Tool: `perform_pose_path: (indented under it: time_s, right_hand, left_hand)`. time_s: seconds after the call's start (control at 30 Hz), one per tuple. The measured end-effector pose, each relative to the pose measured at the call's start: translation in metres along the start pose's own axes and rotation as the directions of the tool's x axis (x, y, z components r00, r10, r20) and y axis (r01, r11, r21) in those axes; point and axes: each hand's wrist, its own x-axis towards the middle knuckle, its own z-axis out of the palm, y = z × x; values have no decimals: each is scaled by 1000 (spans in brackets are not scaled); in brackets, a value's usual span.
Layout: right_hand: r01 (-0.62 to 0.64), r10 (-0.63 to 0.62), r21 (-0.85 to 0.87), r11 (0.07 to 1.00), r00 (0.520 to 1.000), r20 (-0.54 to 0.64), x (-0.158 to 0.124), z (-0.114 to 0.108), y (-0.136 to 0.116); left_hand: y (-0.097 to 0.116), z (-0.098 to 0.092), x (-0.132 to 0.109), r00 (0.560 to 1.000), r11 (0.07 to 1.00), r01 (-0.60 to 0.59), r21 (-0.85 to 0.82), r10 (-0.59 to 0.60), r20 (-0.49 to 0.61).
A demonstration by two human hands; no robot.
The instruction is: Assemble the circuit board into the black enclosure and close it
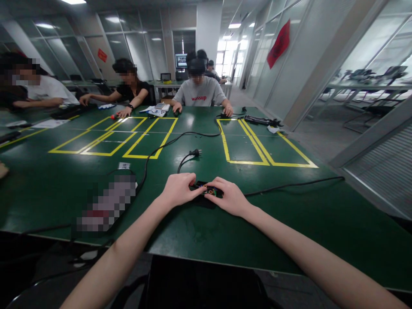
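A small black device (206,190) with coloured rings on its top lies on the green table (264,214) near the front edge. My left hand (179,187) is curled around its left end, fingers closed on it. From the other side, my right hand (227,198) grips its right end, thumb and fingers pressed against it. A black cable (289,186) trails from under my right hand toward the table's right edge. A loose black plug (195,152) on a short cord lies just beyond my hands.
Yellow tape rectangles (254,148) mark the table's middle and right. A blurred dark object (107,201) rests left of my hands. Another black cable (167,143) crosses the table. Three people sit at the far side with their own items; a black tool (260,121) lies far right.
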Motion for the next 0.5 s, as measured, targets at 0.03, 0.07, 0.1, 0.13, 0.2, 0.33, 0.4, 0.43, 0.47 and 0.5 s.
perform_pose_path:
  time_s: [0.03,0.07,0.1,0.13,0.2,0.33,0.4,0.43,0.47,0.5]
  right_hand:
    - [-2,2,5,1000,1000,1,0,0,0]
    - [-4,4,11,1000,1000,1,-1,0,1]
    - [-3,3,15,1000,1000,-1,-1,0,1]
    - [-1,1,19,1000,1000,-4,-1,0,1]
    - [4,-3,19,1000,1000,-6,-1,0,1]
    - [-14,14,11,1000,1000,10,-2,-1,-1]
    - [-27,27,10,1000,999,17,-2,-2,-2]
    - [-32,32,11,999,999,20,-2,-2,-2]
    - [-36,35,12,999,999,23,-2,-2,-2]
    - [-37,37,14,999,999,25,-2,-2,-2]
  left_hand:
    - [4,-3,-3,999,997,39,70,-38,-21]
    - [7,-6,-6,995,987,92,135,-85,-51]
    - [10,-8,-10,985,969,165,185,-152,-80]
    - [13,-10,-13,972,947,234,219,-219,-88]
    - [14,-14,-20,943,908,330,259,-329,-45]
    - [2,-25,-26,858,818,501,283,-512,-41]
    - [-5,-33,-27,808,781,571,254,-590,-4]
    - [-8,-36,-26,790,771,592,236,-613,20]
    - [-10,-39,-26,779,766,604,221,-625,37]
    - [-11,-41,-26,774,760,613,216,-633,31]
